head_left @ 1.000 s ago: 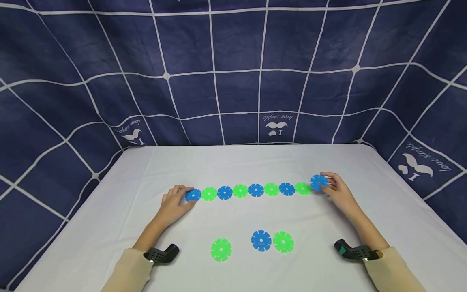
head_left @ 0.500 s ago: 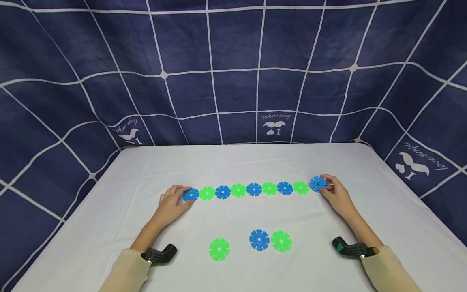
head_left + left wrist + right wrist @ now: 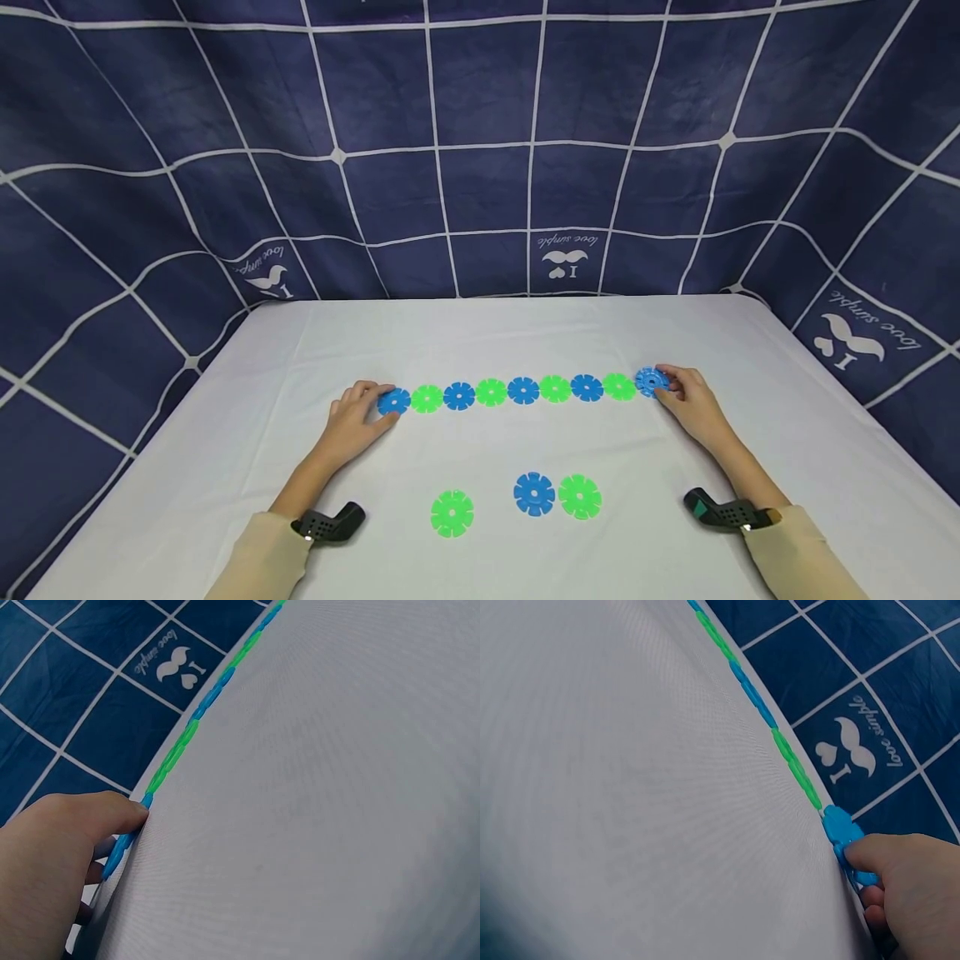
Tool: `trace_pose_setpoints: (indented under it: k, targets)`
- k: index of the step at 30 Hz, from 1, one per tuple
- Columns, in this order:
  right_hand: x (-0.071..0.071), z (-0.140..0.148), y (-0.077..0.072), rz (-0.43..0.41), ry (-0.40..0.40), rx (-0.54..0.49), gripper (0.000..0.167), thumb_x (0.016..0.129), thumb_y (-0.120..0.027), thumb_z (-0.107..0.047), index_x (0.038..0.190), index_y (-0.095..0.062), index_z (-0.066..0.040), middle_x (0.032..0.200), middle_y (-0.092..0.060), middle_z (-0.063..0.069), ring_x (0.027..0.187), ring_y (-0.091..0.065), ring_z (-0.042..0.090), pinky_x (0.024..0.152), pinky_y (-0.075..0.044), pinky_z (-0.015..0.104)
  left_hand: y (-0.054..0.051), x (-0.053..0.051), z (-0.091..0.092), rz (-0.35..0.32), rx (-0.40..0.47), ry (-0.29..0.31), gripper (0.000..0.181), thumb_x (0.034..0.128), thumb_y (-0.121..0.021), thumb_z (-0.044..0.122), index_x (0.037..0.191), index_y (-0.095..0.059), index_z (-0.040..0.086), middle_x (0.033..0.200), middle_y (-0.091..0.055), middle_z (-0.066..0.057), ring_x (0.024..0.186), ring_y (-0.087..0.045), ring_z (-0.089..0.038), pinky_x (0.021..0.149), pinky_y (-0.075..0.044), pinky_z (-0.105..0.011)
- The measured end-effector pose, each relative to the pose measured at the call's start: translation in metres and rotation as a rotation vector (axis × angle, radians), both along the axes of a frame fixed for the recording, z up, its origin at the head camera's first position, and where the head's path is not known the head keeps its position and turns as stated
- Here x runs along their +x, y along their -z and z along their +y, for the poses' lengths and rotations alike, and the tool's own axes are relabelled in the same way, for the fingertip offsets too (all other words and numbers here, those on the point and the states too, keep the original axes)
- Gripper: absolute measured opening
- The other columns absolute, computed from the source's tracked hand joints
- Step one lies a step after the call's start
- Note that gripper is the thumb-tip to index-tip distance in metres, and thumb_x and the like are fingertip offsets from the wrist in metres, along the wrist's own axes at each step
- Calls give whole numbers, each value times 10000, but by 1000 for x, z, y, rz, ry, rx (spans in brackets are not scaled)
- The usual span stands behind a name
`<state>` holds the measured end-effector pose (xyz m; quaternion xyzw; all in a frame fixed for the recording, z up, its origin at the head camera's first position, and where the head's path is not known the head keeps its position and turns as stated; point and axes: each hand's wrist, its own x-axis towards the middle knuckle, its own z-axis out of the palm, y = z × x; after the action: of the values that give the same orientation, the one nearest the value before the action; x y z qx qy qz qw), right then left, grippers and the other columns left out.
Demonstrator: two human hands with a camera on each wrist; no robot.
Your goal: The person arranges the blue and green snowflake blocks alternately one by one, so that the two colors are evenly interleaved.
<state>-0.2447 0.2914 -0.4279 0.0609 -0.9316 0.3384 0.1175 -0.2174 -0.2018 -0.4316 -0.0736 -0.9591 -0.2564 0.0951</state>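
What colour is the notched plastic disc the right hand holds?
The disc is blue, clearest in the right wrist view.

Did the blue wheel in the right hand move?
Yes: the blue wheel has come lower in the head view, against the green wheel beside it.

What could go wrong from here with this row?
The tilted blue notched plastic disc in the right fingers could bump the flat green notched plastic disc beside it out of line. If the left fingers, holding the leftmost blue notched plastic disc, shift, the blue-and-green row might skew.
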Motion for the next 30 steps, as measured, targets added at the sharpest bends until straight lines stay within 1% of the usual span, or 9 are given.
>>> trace_pose_setpoints:
  k: [6, 11, 14, 20, 27, 30]
  targets:
    - [1, -1, 0, -42, 0, 27, 379, 921, -487, -138, 1264, -483, 25, 1102, -433, 217, 901, -447, 246, 725, -356, 271, 1, 0, -1, 8, -5, 1, 496, 813, -620, 305, 1240, -532, 69, 1214, -477, -177, 1149, -415, -349, 863, -264, -471]
    - [2, -2, 1, -60, -9, 20, 362, 928, -479, -151, 1251, -502, 10, 1153, -413, 241, 956, -460, 303, 767, -372, 375, 1, 0, -1, 3, -6, 0, 496, 813, -621, 306, 1240, -532, 70, 1216, -477, -177, 1148, -414, -346, 857, -262, -463]
    - [2, -2, 0, -50, -12, 20, 348, 925, -485, -147, 1236, -519, 5, 1167, -406, 245, 958, -458, 314, 770, -369, 392, 0, 0, -1, 10, -1, 5, 494, 814, -621, 303, 1239, -532, 68, 1213, -477, -180, 1148, -412, -350, 862, -259, -471]
    - [2, -3, 0, -26, -24, 18, 314, 919, -488, -118, 1199, -554, 9, 1159, -419, 243, 932, -444, 293, 759, -355, 380, -2, -1, 0, 9, 1, 8, 495, 814, -623, 302, 1240, -531, 66, 1215, -478, -180, 1149, -413, -349, 875, -257, -476]
    - [1, -2, 0, -8, -56, 14, 281, 923, -487, -113, 1155, -589, 8, 1182, -427, 254, 1035, -447, 367, 830, -356, 477, -2, 0, 1, 2, -4, 1, 497, 817, -616, 304, 1244, -527, 66, 1219, -477, -181, 1148, -414, -348, 871, -262, -470]
    - [0, -2, 0, -5, -65, 16, 276, 919, -490, -109, 1151, -593, -1, 1188, -427, 251, 1063, -429, 382, 844, -346, 496, -2, 0, 1, -3, -4, -4, 499, 819, -613, 308, 1246, -525, 66, 1222, -476, -182, 1152, -411, -349, 875, -261, -471]
